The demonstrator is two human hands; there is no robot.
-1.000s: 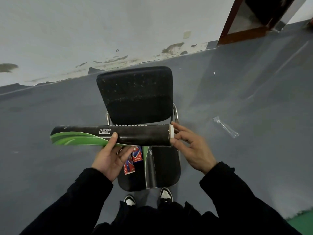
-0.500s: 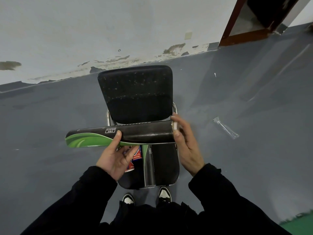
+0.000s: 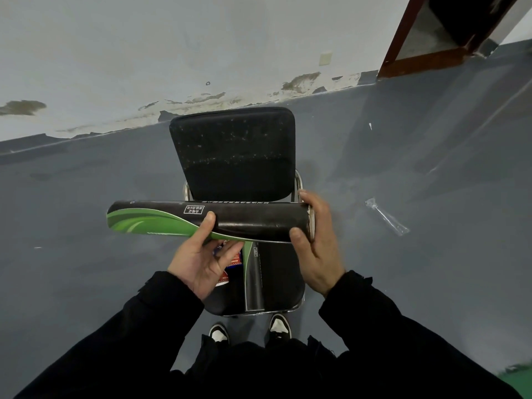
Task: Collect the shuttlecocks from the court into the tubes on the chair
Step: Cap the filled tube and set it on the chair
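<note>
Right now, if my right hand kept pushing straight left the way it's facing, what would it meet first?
The right hand is cupped over the right end of the black-and-green shuttlecock tube held by the left hand, so it would meet that tube end first, probably its whitish cap.

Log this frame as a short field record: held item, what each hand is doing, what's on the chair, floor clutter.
held item: black and green tube, level across above the chair seat
left hand: grips the tube from below, thumb on its side
right hand: cups the tube's right end
chair: black, holding a second tube and red packets
floor: a clear plastic wrapper right of the chair
shuttlecocks: none visible
</note>
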